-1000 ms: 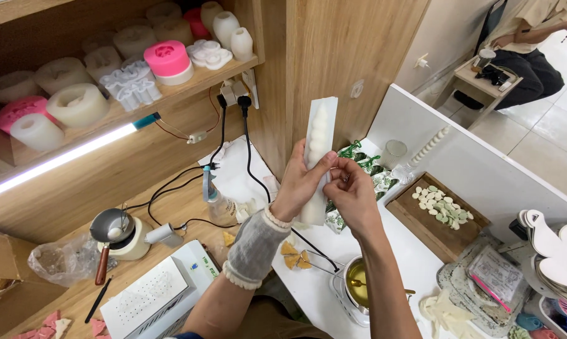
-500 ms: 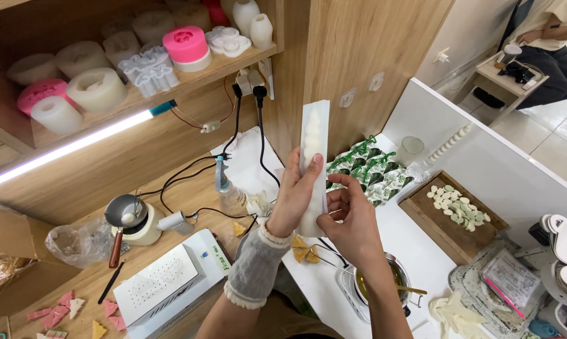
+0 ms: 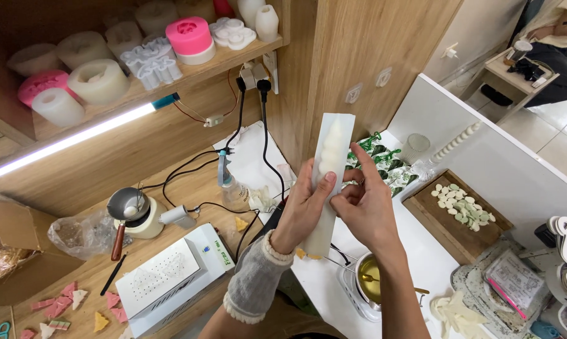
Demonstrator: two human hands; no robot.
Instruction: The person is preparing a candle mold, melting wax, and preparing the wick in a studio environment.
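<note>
My left hand, in a grey fingerless sleeve, grips a tall clear plastic mould holding a white bubble-shaped candle. The mould stands upright above the table, tilted slightly right. My right hand presses on the mould's right edge at mid height, fingers spread along it. Below my hands a small pot of yellow melted wax sits on the white table.
A wooden shelf carries white and pink silicone moulds. A white appliance, a small melting pot and black cables lie on the wooden counter. A wooden tray holds pale wax pieces. Another person sits far right.
The mould has shifted right and tilted slightly. My right hand has moved up from the lower edge to the mould's middle right side. The view has drifted a little.
</note>
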